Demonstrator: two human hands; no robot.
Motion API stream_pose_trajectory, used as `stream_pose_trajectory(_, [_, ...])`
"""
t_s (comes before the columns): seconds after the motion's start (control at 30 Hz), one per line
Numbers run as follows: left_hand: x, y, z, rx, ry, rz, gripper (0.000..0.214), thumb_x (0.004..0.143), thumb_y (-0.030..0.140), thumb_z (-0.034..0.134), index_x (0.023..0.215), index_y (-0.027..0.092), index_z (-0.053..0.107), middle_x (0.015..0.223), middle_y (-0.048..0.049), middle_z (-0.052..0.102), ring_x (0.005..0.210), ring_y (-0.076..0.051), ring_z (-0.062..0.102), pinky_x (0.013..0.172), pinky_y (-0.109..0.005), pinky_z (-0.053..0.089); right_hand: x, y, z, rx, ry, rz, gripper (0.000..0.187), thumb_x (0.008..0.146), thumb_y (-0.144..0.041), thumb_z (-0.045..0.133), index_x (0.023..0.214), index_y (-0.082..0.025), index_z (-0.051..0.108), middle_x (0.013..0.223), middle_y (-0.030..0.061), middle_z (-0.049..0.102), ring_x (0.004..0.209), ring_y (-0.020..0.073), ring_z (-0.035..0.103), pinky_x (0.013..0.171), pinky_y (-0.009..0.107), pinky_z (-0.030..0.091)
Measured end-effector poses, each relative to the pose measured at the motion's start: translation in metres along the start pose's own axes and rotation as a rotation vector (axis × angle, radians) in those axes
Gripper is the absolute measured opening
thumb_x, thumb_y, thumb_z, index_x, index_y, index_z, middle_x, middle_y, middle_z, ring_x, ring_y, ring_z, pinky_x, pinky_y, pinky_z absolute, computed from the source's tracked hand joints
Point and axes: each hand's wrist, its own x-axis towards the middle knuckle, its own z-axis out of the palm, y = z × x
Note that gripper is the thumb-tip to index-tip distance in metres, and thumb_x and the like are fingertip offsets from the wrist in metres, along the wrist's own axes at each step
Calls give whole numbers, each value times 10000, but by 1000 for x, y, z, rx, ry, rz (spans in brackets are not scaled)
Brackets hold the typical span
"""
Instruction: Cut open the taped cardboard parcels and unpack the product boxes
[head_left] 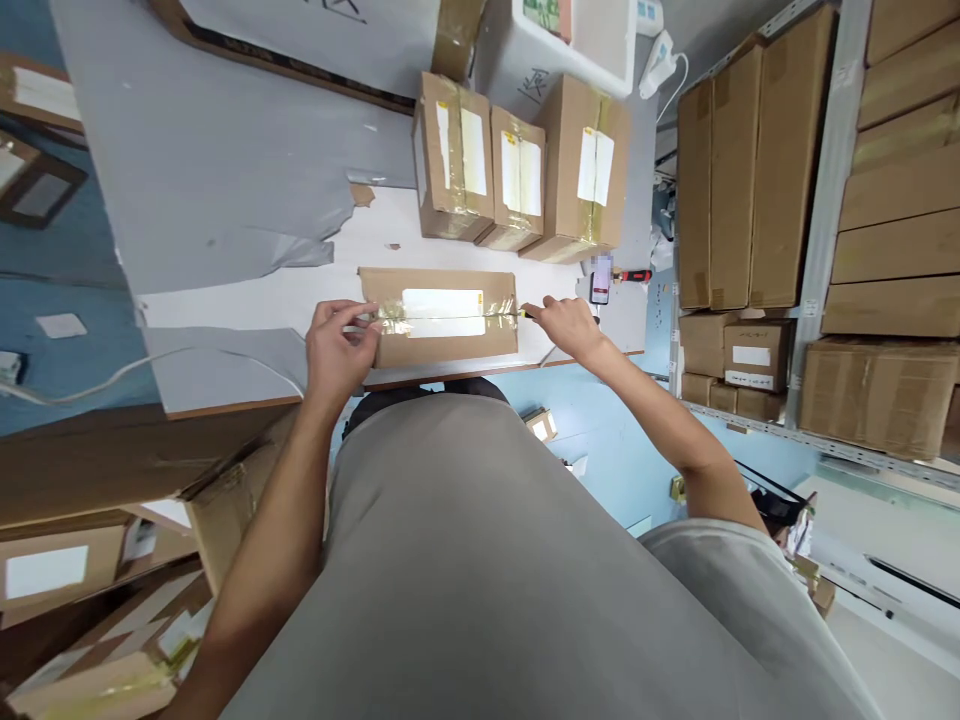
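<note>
A long, low cardboard box (442,352) lies on the table in front of me, with a white label and clear tape along its top seam. A straight slit line runs along the tape and across the label. My left hand (339,345) grips the box's left end, thumb and fingers curled at its edge. At the right end, my right hand (568,325) is closed around a utility knife (524,314). Only the knife's yellow-and-black front and dark rear end show; its tip is at the seam, and the blade is too small to make out.
Three taped cardboard boxes (517,185) stand behind, before a white foam bin (562,55). A phone (601,280) and a red-and-black handled tool (636,276) lie at the right. Shelves of cartons (739,190) rise to the right; an open carton (225,510) stands at lower left.
</note>
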Motion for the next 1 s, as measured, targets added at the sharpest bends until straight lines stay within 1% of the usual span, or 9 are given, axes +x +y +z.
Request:
stream_pose_trajectory(0.23, [0, 20, 7, 146, 96, -85, 350, 939, 149, 724, 1260, 143, 862, 1359, -104, 701, 919, -176, 748, 935, -363, 682, 12, 25, 28, 96, 57, -107, 498, 1256, -148, 364, 1636, -224, 677, 1517, 213, 774, 1299, 327, 822, 934, 381, 537])
stream_pose_trajectory(0.33, [-2, 26, 15, 228, 147, -108, 372, 953, 137, 672, 1281, 144, 847, 1370, -114, 714, 957, -207, 763, 999, -396, 683, 30, 41, 57, 175, 105, -159, 456, 1289, -260, 371, 1627, -251, 676, 1554, 199, 766, 1297, 333, 819, 978, 397, 569])
stream_pose_trajectory(0.4, [-5, 29, 23, 296, 198, -104, 377, 954, 124, 637, 1276, 135, 833, 1361, -135, 725, 1114, -265, 784, 1107, -433, 660, 45, 48, 85, 285, 138, -204, 418, 1298, -327, 405, 1594, -229, 683, 1590, 204, 758, 1344, 343, 801, 1020, 402, 588])
stream_pose_trajectory(0.53, [-9, 31, 31, 425, 299, -98, 314, 939, 108, 631, 1198, 164, 800, 1328, -146, 757, 1406, -356, 700, 1344, -542, 491, 76, 41, 152, 742, 202, -223, 365, 1285, -317, 434, 1541, -178, 653, 1573, 203, 792, 1414, 283, 776, 1108, 355, 593])
stream_pose_trajectory(0.67, [-9, 31, 30, 392, 311, -102, 191, 951, 134, 655, 1098, 206, 753, 1256, -112, 756, 1371, -383, 665, 1349, -622, 440, 106, 3, 195, 1420, 246, 63, 332, 1281, -332, 349, 1431, -199, 614, 1414, 136, 867, 1137, 163, 853, 1036, 282, 626])
stream_pose_trajectory(0.73, [-9, 32, 28, 400, 339, -114, 161, 932, 142, 665, 1056, 216, 735, 1200, -111, 740, 1341, -398, 643, 1328, -652, 439, 120, -20, 199, 1693, 189, 166, 303, 1270, -344, 352, 1330, -211, 618, 1371, 126, 872, 1005, 135, 846, 984, 259, 641])
stream_pose_trajectory(0.8, [-7, 33, 27, 423, 367, -135, 141, 910, 146, 672, 1020, 221, 720, 1138, -105, 719, 1288, -392, 638, 1314, -664, 445, 131, -39, 193, 1847, 131, 214, 279, 1250, -363, 395, 1253, -222, 636, 1290, 103, 883, 997, 146, 829, 981, 266, 650])
stream_pose_trajectory(0.9, [-3, 33, 22, 446, 377, -169, 136, 890, 134, 667, 996, 206, 714, 1074, -94, 699, 1179, -349, 653, 1276, -626, 496, 138, -59, 178, 1906, 127, 211, 259, 1204, -435, 526, 1185, -237, 693, 1196, 71, 890, 1166, 187, 800, 1092, 301, 638])
stream_pose_trajectory(1.0, [3, 31, 16, 420, 376, -200, 186, 865, 120, 667, 1030, 184, 724, 1095, -89, 721, 1025, -283, 665, 1149, -523, 587, 132, -64, 167, 1951, 164, 152, 284, 1179, -450, 562, 1182, -234, 748, 1230, 78, 890, 1267, 211, 781, 1190, 336, 609])
